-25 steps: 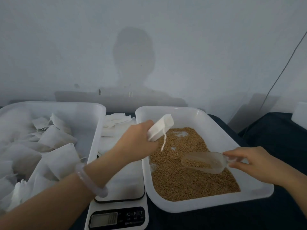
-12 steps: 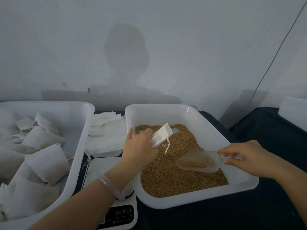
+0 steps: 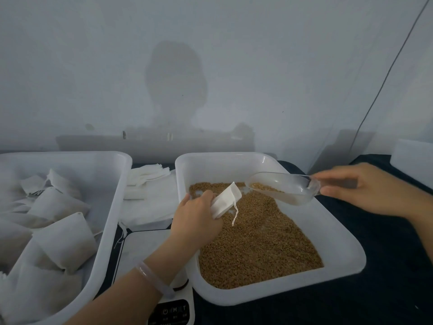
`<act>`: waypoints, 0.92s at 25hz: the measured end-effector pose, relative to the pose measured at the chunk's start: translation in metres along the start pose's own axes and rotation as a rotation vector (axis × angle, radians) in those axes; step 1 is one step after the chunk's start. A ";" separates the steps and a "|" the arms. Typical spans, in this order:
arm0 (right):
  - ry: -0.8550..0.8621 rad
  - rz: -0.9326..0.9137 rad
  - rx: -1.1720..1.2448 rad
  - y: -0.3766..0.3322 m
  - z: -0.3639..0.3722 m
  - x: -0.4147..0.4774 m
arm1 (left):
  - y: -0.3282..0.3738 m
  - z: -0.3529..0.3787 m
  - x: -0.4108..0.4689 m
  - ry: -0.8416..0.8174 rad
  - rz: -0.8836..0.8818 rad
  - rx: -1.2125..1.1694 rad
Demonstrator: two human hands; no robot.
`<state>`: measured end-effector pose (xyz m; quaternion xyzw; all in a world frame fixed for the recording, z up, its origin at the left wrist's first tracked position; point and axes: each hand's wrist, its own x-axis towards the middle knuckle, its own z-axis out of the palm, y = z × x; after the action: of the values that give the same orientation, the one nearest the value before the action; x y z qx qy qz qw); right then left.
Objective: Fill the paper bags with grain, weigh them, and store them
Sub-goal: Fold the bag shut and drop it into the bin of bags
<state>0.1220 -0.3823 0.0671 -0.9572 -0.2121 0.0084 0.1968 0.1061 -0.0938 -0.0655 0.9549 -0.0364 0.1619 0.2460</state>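
Note:
My left hand (image 3: 195,216) grips a small white paper bag (image 3: 226,200) with a dangling string, held over the grain (image 3: 257,240) in the white tray (image 3: 344,261). The bag's mouth points up and to the right. My right hand (image 3: 360,188) pinches the handle of a clear plastic scoop (image 3: 281,187) that carries some grain. The scoop hangs above the tray's far part, its lip just right of the bag's mouth. A white kitchen scale (image 3: 145,252) sits between the two trays, partly under my left forearm.
A second white tray (image 3: 110,221) on the left holds several filled paper bags (image 3: 63,240). A stack of flat empty bags (image 3: 150,184) lies behind the scale. A dark cloth (image 3: 386,277) covers the table. A wall stands close behind, with a cable at right.
My right hand lifted the scoop out of the grain and moved it up and back, toward the bag's mouth. My left hand stayed over the tray with the bag.

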 end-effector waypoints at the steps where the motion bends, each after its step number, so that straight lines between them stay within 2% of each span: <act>1: -0.009 -0.020 -0.030 -0.008 -0.004 0.005 | 0.000 0.000 0.000 0.003 0.001 -0.002; 7: -0.088 -0.017 -0.358 -0.040 -0.019 0.034 | 0.000 0.001 -0.001 0.024 0.015 0.035; 23: 0.020 -0.045 -0.492 -0.058 -0.023 0.035 | 0.000 0.003 -0.002 0.045 0.017 0.065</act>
<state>0.1329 -0.3278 0.1127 -0.9714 -0.2270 -0.0572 -0.0398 0.1047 -0.0954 -0.0690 0.9581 -0.0337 0.1868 0.2145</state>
